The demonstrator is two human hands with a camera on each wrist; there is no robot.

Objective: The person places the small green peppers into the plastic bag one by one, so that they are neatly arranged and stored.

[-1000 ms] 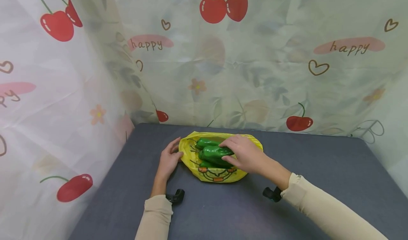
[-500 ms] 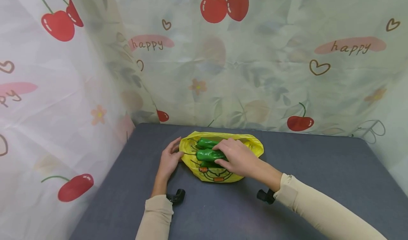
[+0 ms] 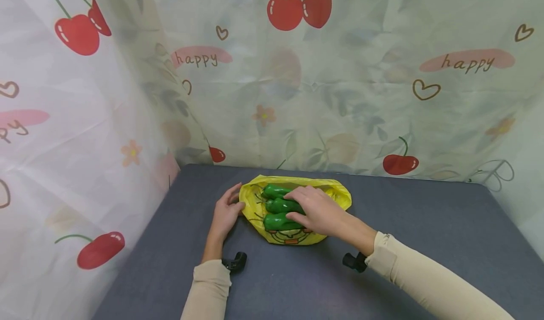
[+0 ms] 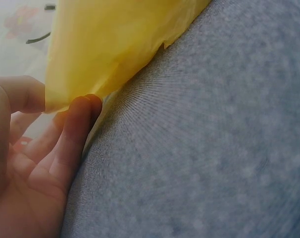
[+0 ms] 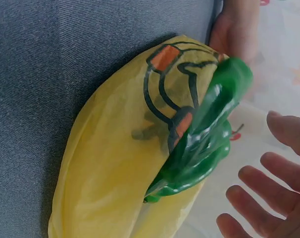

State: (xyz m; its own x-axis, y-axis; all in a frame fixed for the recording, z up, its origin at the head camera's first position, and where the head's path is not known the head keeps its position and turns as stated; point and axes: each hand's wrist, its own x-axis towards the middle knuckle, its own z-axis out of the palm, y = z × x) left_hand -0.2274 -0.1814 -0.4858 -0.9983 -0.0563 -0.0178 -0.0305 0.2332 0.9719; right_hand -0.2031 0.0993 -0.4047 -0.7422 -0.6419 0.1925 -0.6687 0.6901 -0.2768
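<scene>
A yellow plastic bag (image 3: 340,195) with a cartoon print lies on its base with its mouth up. Three green chili peppers (image 3: 277,222) show side by side in the mouth, stems to the left; the nearest leans over the printed front edge. My left hand (image 3: 225,216) pinches the bag's left edge, seen close in the left wrist view, where its fingers (image 4: 73,124) meet the yellow film. Over the peppers' right ends is my right hand (image 3: 319,211). In the right wrist view its fingers (image 5: 264,186) are spread and apart from the peppers.
The bag rests on a dark grey table (image 3: 289,282) near its back edge. A curtain (image 3: 314,98) printed with cherries and "happy" hangs behind and on the left. Black wrist cameras (image 3: 354,262) sit under both wrists.
My right hand has shifted slightly left and let go of a pepper. The nearest pepper now sits higher, over the front edge of the bag. My left hand has stayed in place.
</scene>
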